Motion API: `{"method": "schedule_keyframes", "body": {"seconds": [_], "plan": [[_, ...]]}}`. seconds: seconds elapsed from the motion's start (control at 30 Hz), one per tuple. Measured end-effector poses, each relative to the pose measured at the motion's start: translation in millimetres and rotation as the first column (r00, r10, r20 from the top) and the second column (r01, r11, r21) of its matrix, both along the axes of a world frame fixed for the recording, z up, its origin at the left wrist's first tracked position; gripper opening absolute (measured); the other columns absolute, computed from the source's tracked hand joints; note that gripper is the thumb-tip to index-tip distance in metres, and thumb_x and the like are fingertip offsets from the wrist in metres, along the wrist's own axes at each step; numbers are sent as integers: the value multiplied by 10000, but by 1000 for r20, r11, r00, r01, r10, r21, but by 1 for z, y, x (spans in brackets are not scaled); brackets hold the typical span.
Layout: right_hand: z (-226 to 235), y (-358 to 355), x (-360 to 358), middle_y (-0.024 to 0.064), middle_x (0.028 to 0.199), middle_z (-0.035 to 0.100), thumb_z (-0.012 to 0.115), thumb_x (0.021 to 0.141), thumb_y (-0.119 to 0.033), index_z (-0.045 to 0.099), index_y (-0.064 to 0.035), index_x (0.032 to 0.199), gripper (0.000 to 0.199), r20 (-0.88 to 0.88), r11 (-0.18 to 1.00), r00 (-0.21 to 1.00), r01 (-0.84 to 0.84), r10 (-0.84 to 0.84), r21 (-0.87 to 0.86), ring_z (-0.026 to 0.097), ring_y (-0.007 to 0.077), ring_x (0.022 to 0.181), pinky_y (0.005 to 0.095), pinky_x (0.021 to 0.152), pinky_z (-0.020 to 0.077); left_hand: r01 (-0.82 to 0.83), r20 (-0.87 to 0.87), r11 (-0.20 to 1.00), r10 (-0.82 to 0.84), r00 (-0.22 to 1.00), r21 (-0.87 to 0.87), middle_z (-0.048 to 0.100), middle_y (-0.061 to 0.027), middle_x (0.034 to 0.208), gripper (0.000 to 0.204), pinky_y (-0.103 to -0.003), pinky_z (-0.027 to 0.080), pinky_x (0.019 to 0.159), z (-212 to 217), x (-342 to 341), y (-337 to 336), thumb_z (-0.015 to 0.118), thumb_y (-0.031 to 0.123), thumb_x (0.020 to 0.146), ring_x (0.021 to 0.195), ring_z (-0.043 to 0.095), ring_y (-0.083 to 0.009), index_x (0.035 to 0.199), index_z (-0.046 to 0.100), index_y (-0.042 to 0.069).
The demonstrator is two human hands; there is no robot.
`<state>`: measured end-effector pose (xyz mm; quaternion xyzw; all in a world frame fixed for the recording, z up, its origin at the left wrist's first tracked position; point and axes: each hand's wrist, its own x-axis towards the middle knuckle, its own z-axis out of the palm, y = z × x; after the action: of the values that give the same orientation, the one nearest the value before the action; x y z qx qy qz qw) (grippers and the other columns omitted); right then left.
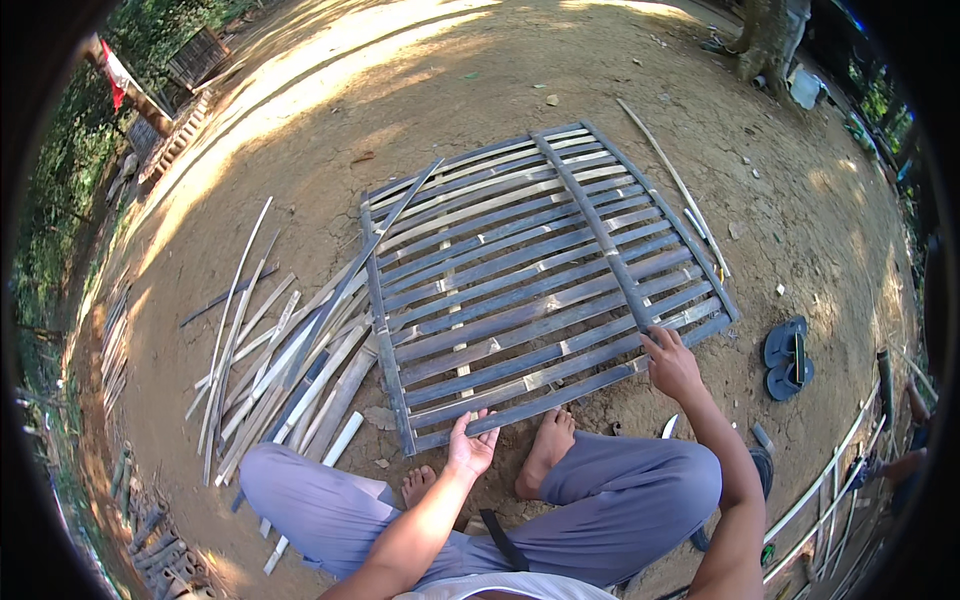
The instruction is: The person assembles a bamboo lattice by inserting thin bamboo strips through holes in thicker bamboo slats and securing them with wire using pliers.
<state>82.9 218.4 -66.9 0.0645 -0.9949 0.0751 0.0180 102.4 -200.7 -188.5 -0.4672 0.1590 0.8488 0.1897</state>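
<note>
A slatted bamboo panel (520,290) lies on the ground in front of me, its many split strips running crosswise between two side rails. My left hand (474,444), palm up, has its fingers curled at the near edge slat. At the near end of a long dark bamboo strip (590,215) lying across the slats, my right hand (672,362) is closed, fingers around that end. Another loose strip (405,205) rests slantwise over the panel's left rail. Beneath the slats a pale strip (455,325) shows through the gaps.
Loose bamboo strips (290,385) are heaped left of the panel. A pale knife-like blade (670,427) lies by my right knee, with dark flip-flops (785,358) farther right. One thin pole (670,165) lies beyond the right rail. Another person's arm (903,467) shows far right.
</note>
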Motion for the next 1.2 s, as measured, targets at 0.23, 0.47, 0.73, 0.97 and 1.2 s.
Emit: {"method": "schedule_keyframes", "body": {"seconds": [0.23,0.47,0.73,0.97,1.2], "plan": [[-45,7,-4,173,1426,511,748,794,-145,614,-108,1313,538,393,966,906,61,-159,251,545,382,1264,472,996,511,18,28,996,-21,999,82,691,-55,1138,216,-432,546,1012,-39,17,17,640,202,971,1148,659,-267,1161,616,102],[88,-168,-149,164,1221,654,739,831,-195,623,-98,1304,496,520,906,809,-398,272,144,631,368,1136,464,930,535,-61,36,990,57,998,125,688,-43,1145,164,-429,504,1041,-33,27,20,598,161,985,1142,665,-252,1145,578,133],[-28,-552,-211,164,1456,495,651,922,-347,581,-101,1350,498,195,625,596,-762,779,-170,506,321,1334,463,1025,485,-125,108,966,102,989,226,702,-28,1096,170,-340,530,944,-19,22,31,642,178,969,1062,673,-175,1125,627,110],[-79,-682,-209,146,1416,528,393,967,-691,631,-129,1356,723,306,726,669,-675,678,-132,408,338,1378,659,1192,131,-32,-60,956,52,997,292,687,-28,1080,205,-340,545,879,-57,45,61,643,225,980,1019,663,-158,1133,618,91],[-69,-612,-189,129,1136,655,496,935,-660,799,-84,918,651,293,688,651,-725,700,-33,512,317,1216,591,1076,323,-67,-155,962,111,982,266,674,-42,1071,238,-355,549,860,-74,42,50,636,268,987,1005,653,-162,1126,614,76]]}}
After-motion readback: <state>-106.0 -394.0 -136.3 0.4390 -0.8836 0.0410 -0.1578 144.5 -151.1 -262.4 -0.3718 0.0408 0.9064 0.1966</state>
